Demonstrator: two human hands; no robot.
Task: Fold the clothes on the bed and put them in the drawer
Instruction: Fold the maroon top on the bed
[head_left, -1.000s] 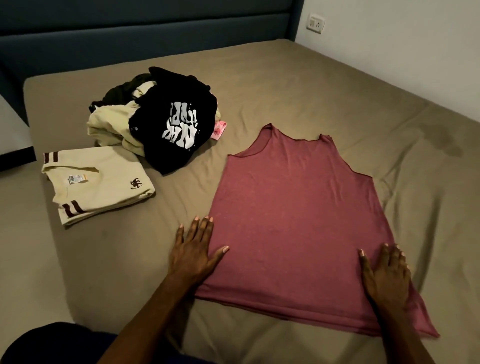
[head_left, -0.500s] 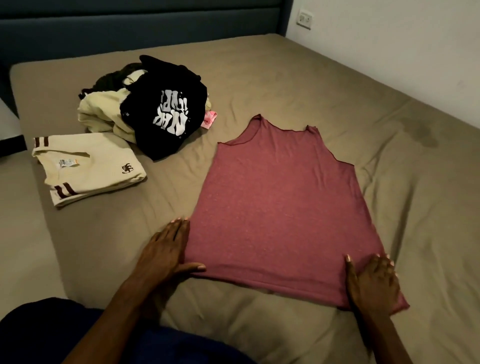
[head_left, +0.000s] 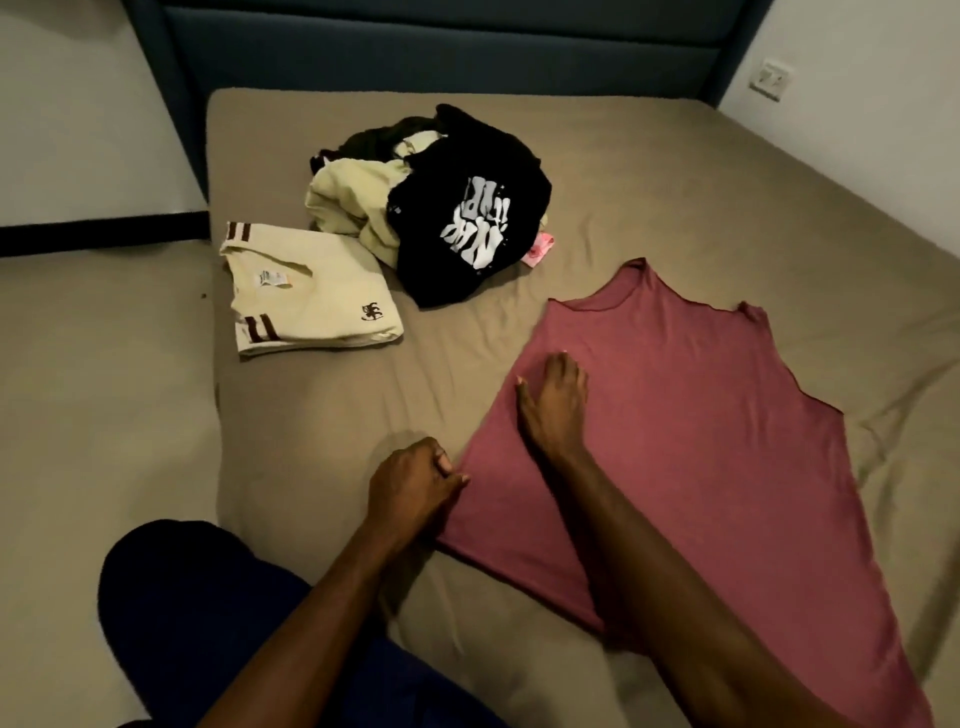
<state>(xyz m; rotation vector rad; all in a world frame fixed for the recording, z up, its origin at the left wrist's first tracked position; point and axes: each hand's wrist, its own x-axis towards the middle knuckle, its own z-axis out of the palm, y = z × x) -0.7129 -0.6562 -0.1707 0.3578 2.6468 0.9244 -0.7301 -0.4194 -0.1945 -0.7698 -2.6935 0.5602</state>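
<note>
- Bed (head_left: 675, 171): olive-tan sheet, lightly creased, fills most of the view.
- Headboard (head_left: 441, 47): dark blue-grey, padded, with horizontal seams.
- Wall (head_left: 883, 130): plain white, to the right of the bed.
- Socket (head_left: 769, 79): white plate on that wall, near the headboard.
- Light: dim and warm.

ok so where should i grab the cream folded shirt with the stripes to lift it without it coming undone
Take the folded cream shirt by its near long edge, where the layers stack, coming from the person's side of the bed. It lies flat and apart from the clothes pile, so that edge is open. Slide straight fingers under and a thumb on top; probably use both hands.
</note>
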